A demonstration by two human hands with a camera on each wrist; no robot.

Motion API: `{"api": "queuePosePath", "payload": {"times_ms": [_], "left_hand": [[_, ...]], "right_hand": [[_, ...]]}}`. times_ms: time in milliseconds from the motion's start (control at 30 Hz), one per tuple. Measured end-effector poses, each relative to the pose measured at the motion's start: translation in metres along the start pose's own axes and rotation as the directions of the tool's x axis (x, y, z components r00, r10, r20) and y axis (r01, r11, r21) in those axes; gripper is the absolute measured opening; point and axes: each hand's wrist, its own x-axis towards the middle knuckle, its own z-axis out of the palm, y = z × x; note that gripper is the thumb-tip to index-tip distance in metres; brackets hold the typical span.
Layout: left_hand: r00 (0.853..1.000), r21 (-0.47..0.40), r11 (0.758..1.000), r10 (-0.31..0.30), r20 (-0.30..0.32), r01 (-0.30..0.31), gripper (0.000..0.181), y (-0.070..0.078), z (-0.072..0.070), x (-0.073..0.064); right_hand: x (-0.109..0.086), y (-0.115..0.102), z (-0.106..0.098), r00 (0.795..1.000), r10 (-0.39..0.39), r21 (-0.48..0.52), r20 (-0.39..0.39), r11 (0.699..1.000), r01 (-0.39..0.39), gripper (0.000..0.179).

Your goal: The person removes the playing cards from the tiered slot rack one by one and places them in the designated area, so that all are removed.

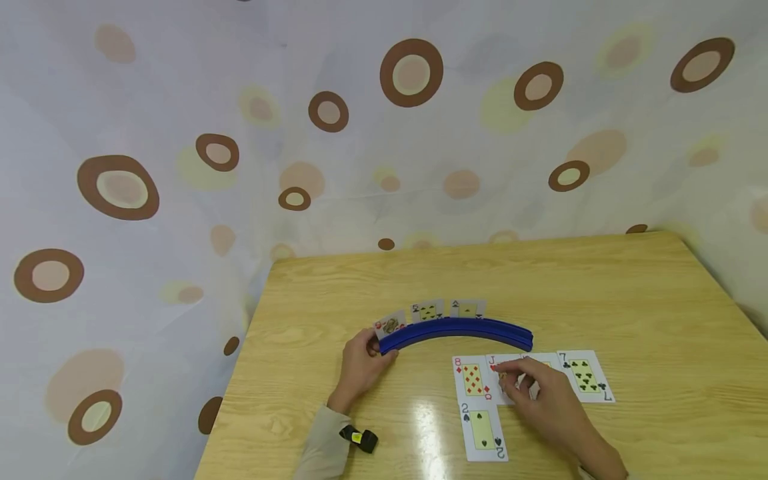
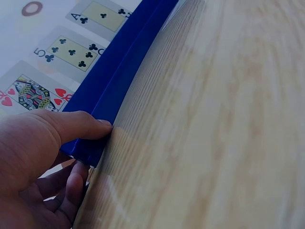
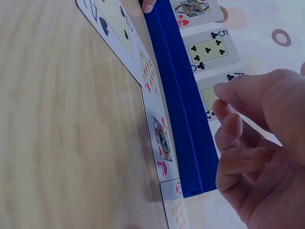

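Observation:
My left hand (image 1: 362, 365) grips the left end of a curved blue card holder (image 1: 456, 327); in the left wrist view its thumb (image 2: 90, 125) presses the front. Standing in the holder are a red-heart face card (image 1: 391, 325), the five of clubs (image 1: 427, 311) and the ace of clubs (image 1: 469, 310). Over the laid-out cards hovers my right hand (image 1: 549, 400), fingers loosely bent, holding nothing. It partly hides the jack of hearts (image 1: 495, 361) and another card (image 3: 177, 210) beside it. The eight of diamonds (image 1: 473, 380) and seven of clubs (image 1: 585, 377) lie at the row's ends.
Below the eight lies the two of spades (image 1: 483, 433). The wooden table (image 1: 336, 283) meets a spotted cloth (image 1: 360, 153) at its back and left edges. A black strap (image 1: 359, 439) is at the left sleeve.

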Motion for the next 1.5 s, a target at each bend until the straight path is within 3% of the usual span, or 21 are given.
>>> {"api": "queuePosePath", "payload": {"times_ms": [200,300,600,733,867,1000,1267,1500], "left_hand": [[1.0,0.001,1.0,-0.008,-0.004,0.008,0.029,0.0,-0.001,0.002],[1.0,0.003,1.0,0.0,-0.013,0.0,0.029,0.001,-0.002,0.004],[1.0,0.011,1.0,0.02,-0.021,-0.02,0.028,0.003,-0.005,0.01],[1.0,0.003,1.0,0.014,-0.005,-0.014,0.03,0.003,-0.005,0.009],[1.0,-0.004,1.0,0.008,-0.003,-0.008,0.03,0.005,-0.006,0.008],[1.0,-0.001,1.0,0.007,-0.005,-0.007,0.03,0.005,-0.006,0.009],[1.0,0.002,1.0,0.009,0.008,-0.009,0.03,0.003,-0.004,0.006],[1.0,-0.014,1.0,-0.016,0.01,0.016,0.029,-0.002,0.0,-0.002]], "right_hand": [[0.024,0.013,0.0,0.999,0.005,0.0,-0.039,1.0,-0.005,0.023],[0.041,0.021,0.0,0.998,0.022,0.051,-0.052,0.999,-0.02,0.02],[0.082,0.031,-0.003,0.987,0.154,0.129,-0.048,0.981,-0.147,0.027],[0.087,0.034,-0.002,0.98,0.199,0.165,0.005,0.966,-0.197,0.034],[0.09,0.035,0.0,0.98,0.197,0.177,0.026,0.964,-0.199,0.037],[0.093,0.034,0.003,0.981,0.193,0.168,0.022,0.967,-0.194,0.035],[0.095,0.026,0.008,0.964,0.265,0.096,-0.003,0.96,-0.263,0.023],[0.088,0.026,0.016,0.972,0.231,0.072,-0.051,0.971,-0.227,0.01]]}}
